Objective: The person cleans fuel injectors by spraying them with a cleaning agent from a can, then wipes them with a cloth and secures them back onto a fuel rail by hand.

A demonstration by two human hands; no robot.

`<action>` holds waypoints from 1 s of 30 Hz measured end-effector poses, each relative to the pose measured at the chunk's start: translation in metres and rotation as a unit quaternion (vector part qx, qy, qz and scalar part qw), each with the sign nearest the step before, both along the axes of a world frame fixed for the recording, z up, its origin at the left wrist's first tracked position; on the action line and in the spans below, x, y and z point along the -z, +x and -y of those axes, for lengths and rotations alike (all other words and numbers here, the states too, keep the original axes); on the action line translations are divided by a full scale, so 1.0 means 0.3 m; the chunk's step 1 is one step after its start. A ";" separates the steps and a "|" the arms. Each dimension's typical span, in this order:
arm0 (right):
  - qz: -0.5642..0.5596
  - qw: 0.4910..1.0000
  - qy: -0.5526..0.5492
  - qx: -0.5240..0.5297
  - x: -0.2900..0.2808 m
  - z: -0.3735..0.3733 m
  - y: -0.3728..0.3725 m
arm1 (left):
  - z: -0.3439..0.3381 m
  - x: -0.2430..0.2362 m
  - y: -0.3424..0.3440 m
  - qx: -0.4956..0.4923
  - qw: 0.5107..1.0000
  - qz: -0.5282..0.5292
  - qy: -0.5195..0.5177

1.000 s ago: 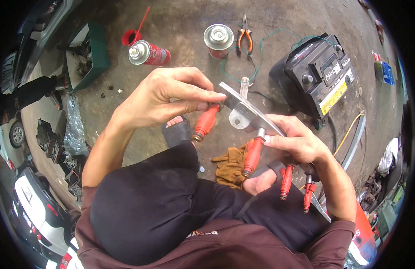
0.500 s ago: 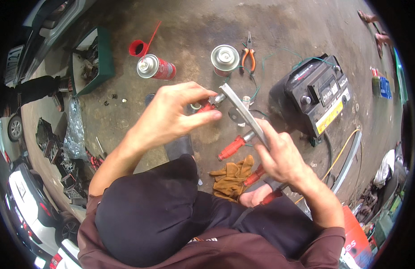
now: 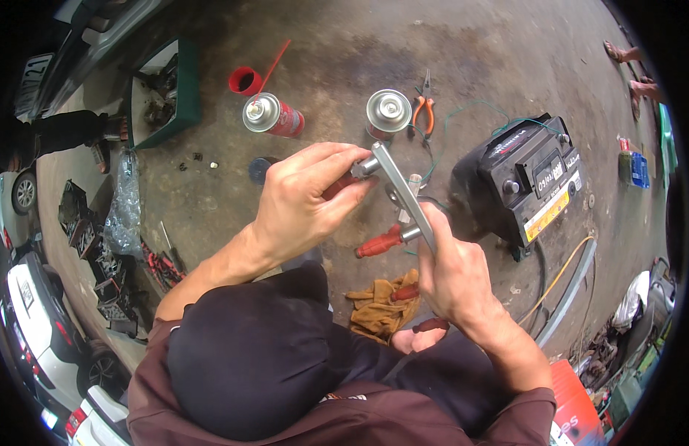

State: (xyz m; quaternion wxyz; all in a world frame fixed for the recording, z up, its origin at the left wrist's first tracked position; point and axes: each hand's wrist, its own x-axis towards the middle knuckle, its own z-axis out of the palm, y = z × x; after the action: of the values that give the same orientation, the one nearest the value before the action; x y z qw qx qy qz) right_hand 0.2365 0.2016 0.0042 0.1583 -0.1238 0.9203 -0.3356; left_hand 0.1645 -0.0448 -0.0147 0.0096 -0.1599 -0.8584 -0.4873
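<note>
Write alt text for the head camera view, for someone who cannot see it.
Seen from above, a crouching person's left hand and right hand grip a flat grey metal bar over a stained concrete floor. Around it lie a red-handled screwdriver, two spray cans, orange pliers, a black car battery and brown gloves.

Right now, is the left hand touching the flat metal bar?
Touching. The head view shows the left hand with its fingertips closed around the upper end of the flat metal bar, while the right hand grips the lower end.

Black car battery point(image 3: 524, 178) at right bears a yellow label point(image 3: 546, 215).
</note>
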 end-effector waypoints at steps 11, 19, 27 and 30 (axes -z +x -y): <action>0.010 0.999 0.033 0.002 -0.041 0.014 -0.007 | 0.010 -0.011 -0.023 0.009 1.000 -0.003 0.005; -0.047 0.998 0.044 -0.025 -0.004 -0.013 -0.006 | 0.037 -0.027 -0.030 0.044 0.989 0.137 0.023; -0.040 0.994 0.093 -0.033 -0.013 0.016 -0.016 | 0.013 -0.007 -0.005 -0.015 0.999 0.003 -0.035; -0.055 0.995 0.074 -0.032 -0.011 0.007 -0.021 | 0.025 -0.010 -0.012 0.005 0.999 0.046 -0.001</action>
State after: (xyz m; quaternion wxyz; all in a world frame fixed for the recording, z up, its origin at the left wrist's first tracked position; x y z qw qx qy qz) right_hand 0.2302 0.1994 0.0074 0.1271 -0.1597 0.9455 -0.2539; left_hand 0.1610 -0.0523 -0.0117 -0.0321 -0.1415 -0.8577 -0.4933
